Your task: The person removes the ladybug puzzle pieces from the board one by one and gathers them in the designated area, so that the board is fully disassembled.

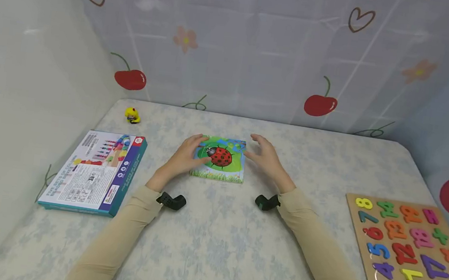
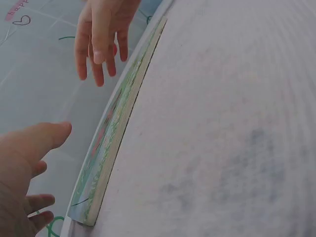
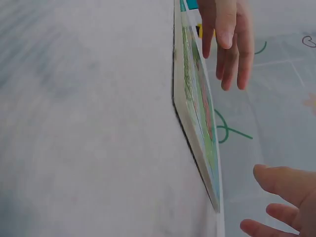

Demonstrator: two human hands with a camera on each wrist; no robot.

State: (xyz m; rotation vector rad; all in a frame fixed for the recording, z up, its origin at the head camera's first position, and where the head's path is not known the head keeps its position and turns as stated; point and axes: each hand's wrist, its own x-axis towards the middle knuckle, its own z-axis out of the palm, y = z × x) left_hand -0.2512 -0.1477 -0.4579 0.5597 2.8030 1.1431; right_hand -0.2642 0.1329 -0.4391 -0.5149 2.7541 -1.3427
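Observation:
A square ladybug puzzle board (image 1: pixel 226 172) lies flat near the middle of the table, a red spotted ladybug on a green and blue picture. My left hand (image 1: pixel 185 155) is over its left side, fingers spread and relaxed, the thumb reaching over the picture. At the right edge of the board hovers my right hand (image 1: pixel 266 158), thumb and fingers apart with nothing between them. In the left wrist view the board (image 2: pixel 116 133) shows as a thin slab with a pale wooden edge. Both hands appear above it, also in the right wrist view, where the board (image 3: pixel 197 108) is edge-on.
On the left lies a boxed toy set (image 1: pixel 94 173) with a teal side. Behind it stands a small yellow figurine (image 1: pixel 132 115). A wooden number board (image 1: pixel 367 241) with colourful numerals occupies the right front. A printed curtain (image 1: pixel 234 57) hangs along the table's back edge.

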